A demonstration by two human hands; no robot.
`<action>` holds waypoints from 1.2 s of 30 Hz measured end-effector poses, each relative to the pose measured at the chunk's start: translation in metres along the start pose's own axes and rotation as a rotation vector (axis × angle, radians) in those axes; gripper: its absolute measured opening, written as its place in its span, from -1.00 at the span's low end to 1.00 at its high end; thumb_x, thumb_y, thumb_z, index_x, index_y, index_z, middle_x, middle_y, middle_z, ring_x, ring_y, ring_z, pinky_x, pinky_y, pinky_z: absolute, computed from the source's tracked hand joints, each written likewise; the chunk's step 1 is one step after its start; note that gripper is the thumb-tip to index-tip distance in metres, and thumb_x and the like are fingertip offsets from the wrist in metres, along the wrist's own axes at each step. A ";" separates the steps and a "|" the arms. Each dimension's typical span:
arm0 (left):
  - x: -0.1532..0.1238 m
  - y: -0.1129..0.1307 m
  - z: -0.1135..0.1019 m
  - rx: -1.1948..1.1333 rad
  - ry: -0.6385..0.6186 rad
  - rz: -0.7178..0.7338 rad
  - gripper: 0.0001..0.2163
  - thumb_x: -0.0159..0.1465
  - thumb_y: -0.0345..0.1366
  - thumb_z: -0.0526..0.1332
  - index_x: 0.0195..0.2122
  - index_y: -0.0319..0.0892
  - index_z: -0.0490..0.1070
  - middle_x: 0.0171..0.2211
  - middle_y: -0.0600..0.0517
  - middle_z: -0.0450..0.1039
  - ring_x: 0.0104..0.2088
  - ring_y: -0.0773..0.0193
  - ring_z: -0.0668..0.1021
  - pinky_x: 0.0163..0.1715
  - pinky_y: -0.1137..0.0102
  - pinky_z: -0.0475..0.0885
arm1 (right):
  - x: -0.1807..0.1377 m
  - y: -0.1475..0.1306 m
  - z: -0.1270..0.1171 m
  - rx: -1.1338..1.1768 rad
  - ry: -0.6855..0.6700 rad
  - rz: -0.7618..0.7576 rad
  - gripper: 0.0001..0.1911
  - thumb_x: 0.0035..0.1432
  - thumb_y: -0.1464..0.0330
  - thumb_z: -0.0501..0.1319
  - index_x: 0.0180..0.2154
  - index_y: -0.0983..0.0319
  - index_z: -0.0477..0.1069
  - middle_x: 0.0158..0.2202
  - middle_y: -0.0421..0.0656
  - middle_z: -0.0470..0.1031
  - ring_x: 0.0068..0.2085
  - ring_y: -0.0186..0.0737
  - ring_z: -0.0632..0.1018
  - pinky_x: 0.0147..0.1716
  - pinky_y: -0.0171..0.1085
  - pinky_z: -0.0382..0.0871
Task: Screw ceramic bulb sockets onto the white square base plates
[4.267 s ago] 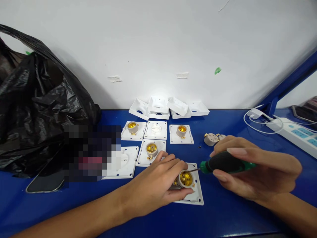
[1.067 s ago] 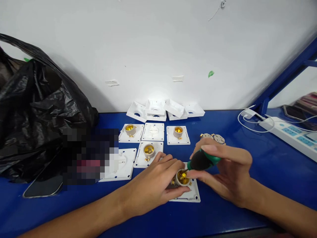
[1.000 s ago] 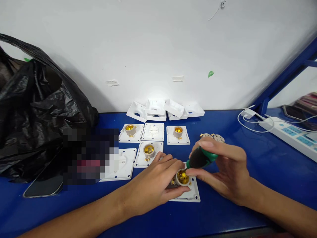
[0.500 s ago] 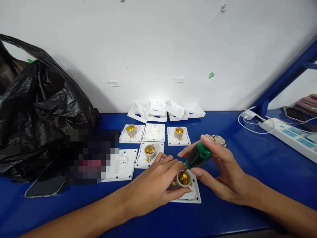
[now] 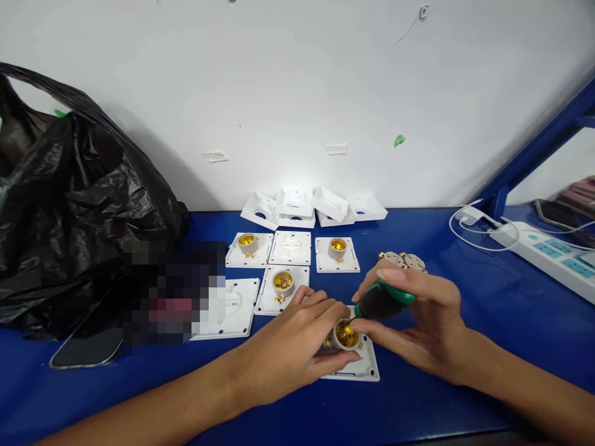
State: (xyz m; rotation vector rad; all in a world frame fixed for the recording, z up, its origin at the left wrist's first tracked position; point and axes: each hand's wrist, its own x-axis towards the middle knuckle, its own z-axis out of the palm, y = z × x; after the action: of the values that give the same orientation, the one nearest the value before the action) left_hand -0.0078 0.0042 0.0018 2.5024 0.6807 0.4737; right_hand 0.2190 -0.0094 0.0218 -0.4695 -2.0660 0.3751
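Note:
My right hand [image 5: 427,325] is closed around the green and black handle of a screwdriver [image 5: 382,301]. The shaft slants down to the left into a lamp socket [image 5: 353,345] lined with gold-coloured metal; what its tip touches is hard to see. That socket sits on a white square base plate [image 5: 367,365] on the blue table. From the left, my left hand [image 5: 302,344] is wrapped round the socket's side, hiding part of it and of the plate. Just behind my left fingertips lies another base plate with a lamp socket [image 5: 283,284] on it.
Further white plates, two bearing sockets [image 5: 338,248], lie behind. White square covers [image 5: 295,201] are piled along the wall. Loose round socket parts [image 5: 402,260] lie beyond my right hand. A black plastic bag [image 5: 88,210] and phone [image 5: 88,341] are left, a power strip [image 5: 553,251] right.
The screwdriver handle has tipped lower and to the right, and my right hand has shifted with it. My left hand stays on the socket.

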 end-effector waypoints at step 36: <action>-0.001 0.003 -0.003 -0.013 0.002 -0.013 -0.78 0.41 -0.23 0.37 -0.07 -0.12 0.35 -0.18 0.06 0.51 -0.09 0.09 0.53 0.07 0.17 0.30 | 0.000 0.000 -0.008 -0.054 -0.029 0.027 -0.09 0.24 0.60 0.32 0.47 0.06 -0.01 0.11 -0.06 0.56 -0.04 -0.14 0.62 -0.15 -0.12 0.68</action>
State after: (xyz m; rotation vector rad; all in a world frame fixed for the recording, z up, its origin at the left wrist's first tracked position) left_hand -0.0090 0.0028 0.0056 2.4847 0.6918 0.4749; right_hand 0.2263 -0.0087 0.0260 -0.5275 -2.1037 0.3445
